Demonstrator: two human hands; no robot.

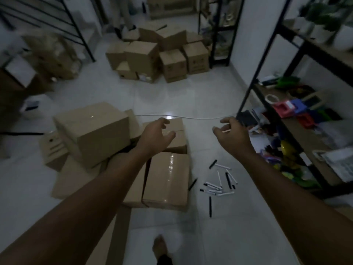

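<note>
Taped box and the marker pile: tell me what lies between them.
In the head view, a lone black marker lies between the taped box and marker pile; otherwise bare floor.

Both bare forearms stretch forward from the lower corners toward mid-frame. Left hand [155,137] centre, fingers loosely curled, holding nothing. Right hand [232,133] right of centre, fingers relaxed, empty. One bare foot [160,248] bottom centre.

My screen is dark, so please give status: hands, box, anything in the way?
Left hand open, over the taped box, contact unclear. Right hand open, holding nothing. Pens scattered on the floor beside it.
</note>
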